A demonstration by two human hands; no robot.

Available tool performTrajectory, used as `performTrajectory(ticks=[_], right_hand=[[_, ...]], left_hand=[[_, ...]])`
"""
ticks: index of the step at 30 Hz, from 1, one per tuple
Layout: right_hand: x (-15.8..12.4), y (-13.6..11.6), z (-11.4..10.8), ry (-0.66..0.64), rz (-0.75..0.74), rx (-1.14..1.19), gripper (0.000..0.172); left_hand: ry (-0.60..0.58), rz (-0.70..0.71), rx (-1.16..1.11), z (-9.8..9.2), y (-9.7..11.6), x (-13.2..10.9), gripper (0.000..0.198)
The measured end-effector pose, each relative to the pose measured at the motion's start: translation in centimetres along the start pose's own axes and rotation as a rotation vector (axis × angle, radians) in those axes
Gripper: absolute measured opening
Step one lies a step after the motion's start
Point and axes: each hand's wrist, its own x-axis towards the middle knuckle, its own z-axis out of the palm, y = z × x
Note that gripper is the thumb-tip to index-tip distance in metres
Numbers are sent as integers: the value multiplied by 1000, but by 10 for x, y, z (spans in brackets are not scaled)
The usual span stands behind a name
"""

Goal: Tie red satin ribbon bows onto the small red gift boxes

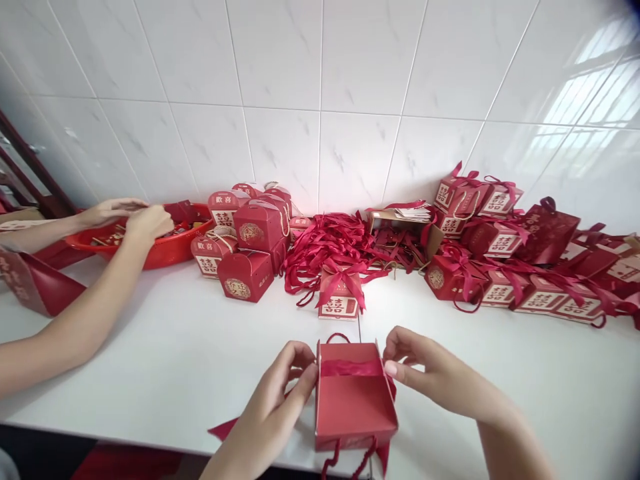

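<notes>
A red gift box (356, 410) lies open-topped near the table's front edge, with a dark red ribbon (353, 368) running across its inside and out at both sides. Twisted cord handles (334, 459) stick out from its front and back. My left hand (283, 397) is closed at the box's left edge, thumb and fingers pinched where the ribbon comes out; one ribbon tail (223, 429) trails beneath it. At the right edge, my right hand (430, 370) pinches with thumb and bent fingers beside the ribbon. The exact fingertip contact is partly hidden.
Behind the box stand a bow-tied box (340, 303) and a heap of loose ribbons (330, 243). Finished boxes (500, 287) line the right; plain ones (247, 273) stack left. Another person's hands (145, 220) work over a red basin (170, 252). A tiled wall (280, 60) rises behind.
</notes>
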Motion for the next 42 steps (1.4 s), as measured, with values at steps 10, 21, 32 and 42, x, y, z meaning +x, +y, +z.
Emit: performTrajectory(ticks=[10,21,32,42], right_hand=[[9,11,36,-75,36,510,44],[17,-8,31,-65,57,265,45],[4,34,7,14,93,183,47],[-16,41,22,482,38,81,32]], left_hand=[[-71,-73,-114,-7,-1,1,34],[32,72,367,2,5,11,13],[-185,-42,451,-38,-17,18,43],[373,67,322,-22,-24,-16,24]])
